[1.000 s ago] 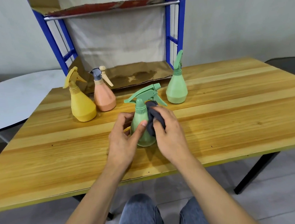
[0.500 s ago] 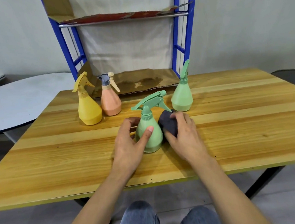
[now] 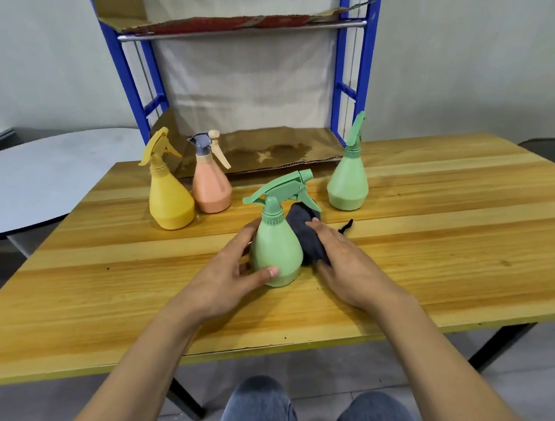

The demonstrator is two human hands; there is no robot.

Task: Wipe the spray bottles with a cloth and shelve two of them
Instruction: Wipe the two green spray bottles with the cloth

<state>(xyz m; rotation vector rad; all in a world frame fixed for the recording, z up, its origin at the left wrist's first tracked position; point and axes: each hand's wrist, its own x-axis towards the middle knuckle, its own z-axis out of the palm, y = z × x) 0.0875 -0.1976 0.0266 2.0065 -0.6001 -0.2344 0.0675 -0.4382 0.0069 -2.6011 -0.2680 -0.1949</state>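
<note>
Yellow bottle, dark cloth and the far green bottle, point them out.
yellow bottle (image 3: 171, 202): head view, on its body.
dark cloth (image 3: 306, 231): head view, on its bunched middle.
far green bottle (image 3: 348, 185): head view, on its body.

A plain utility or storage room: bare grey walls, a grey tiled floor, a wooden table (image 3: 439, 264) on black metal legs, a blue metal shelving rack (image 3: 351, 71) lined with cardboard at the far side, and a grey round table (image 3: 35, 183) at the left.
</note>
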